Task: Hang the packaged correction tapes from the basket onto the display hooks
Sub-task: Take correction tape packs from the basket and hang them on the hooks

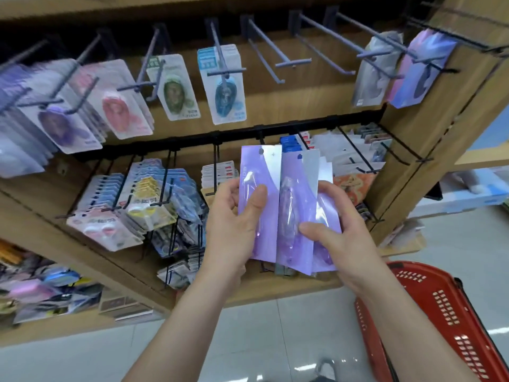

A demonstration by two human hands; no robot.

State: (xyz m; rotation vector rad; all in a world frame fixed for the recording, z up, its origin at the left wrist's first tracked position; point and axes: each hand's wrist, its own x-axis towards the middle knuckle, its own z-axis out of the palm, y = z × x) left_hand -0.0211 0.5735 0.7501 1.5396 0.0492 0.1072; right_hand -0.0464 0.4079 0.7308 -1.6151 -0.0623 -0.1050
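Left hand (234,216) gripping purple correction tapes (260,188), right hand (333,230) gripping overlapping packs

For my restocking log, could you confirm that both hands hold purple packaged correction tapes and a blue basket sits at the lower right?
The head view shows the basket is red, not blue; the left hand and right hand do hold purple packaged correction tapes.

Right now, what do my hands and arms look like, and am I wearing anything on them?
Both are bare. The left hand and right hand wear no gloves, and no rings show. The left forearm and right forearm carry no sleeve, watch or bracelet within the frame. The visible nails look short and unpainted.
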